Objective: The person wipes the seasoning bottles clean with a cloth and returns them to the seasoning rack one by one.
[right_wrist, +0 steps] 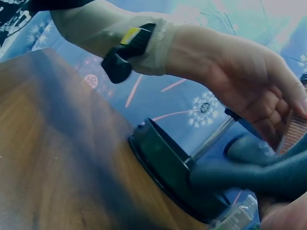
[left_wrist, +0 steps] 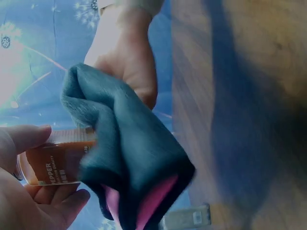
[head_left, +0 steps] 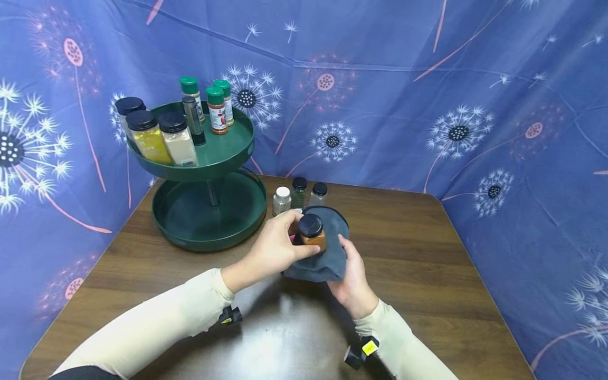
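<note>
My left hand grips a spice jar with a black lid and orange-brown contents, held above the table. In the left wrist view, the jar carries lettering that reads PEPPER. A grey cloth with a dark edge is held in my right hand, its thumb on top. The cloth folds over against one end of the jar in the left wrist view and shows pink underneath. From the right wrist, the cloth partly covers the jar, and only part of the right hand shows.
Left on the wooden table stands a green two-tier turntable rack. Its upper tier bears several jars, including a yellow one and a green-capped shaker. Behind the cloth stand a white-capped jar and two black-capped jars.
</note>
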A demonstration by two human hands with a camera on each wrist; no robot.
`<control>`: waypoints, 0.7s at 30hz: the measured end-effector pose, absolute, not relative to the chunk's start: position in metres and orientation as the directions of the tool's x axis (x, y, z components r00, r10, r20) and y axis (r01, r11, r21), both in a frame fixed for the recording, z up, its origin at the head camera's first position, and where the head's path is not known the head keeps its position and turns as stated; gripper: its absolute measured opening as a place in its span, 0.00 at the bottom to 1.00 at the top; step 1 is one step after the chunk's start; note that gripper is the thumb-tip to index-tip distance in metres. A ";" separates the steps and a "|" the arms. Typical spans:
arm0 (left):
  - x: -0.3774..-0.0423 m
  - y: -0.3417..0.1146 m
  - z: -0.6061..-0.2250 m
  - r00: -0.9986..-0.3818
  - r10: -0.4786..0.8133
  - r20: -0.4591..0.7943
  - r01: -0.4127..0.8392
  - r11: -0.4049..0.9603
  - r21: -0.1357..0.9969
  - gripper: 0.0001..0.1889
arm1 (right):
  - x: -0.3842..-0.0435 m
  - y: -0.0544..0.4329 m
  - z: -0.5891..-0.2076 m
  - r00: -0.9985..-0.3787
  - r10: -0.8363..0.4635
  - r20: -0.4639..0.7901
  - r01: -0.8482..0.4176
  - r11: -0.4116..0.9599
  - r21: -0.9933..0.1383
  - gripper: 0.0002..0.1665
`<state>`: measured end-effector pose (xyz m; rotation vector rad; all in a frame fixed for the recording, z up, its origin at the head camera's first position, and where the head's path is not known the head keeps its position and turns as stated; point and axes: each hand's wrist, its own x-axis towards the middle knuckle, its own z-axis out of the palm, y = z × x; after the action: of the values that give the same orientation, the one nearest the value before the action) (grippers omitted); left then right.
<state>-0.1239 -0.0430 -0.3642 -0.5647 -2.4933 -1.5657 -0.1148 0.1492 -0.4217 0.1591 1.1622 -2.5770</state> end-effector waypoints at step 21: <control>-0.135 -0.059 -0.366 -0.924 0.225 0.308 0.379 0.454 0.807 0.23 | -0.112 0.175 -0.416 -0.958 -0.202 -0.203 0.286 -0.699 -0.656 0.12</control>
<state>-0.1346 -0.0591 -0.3662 -0.5329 -2.5417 -1.4716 -0.1124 0.1745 -0.4165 0.1674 1.0580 -2.6689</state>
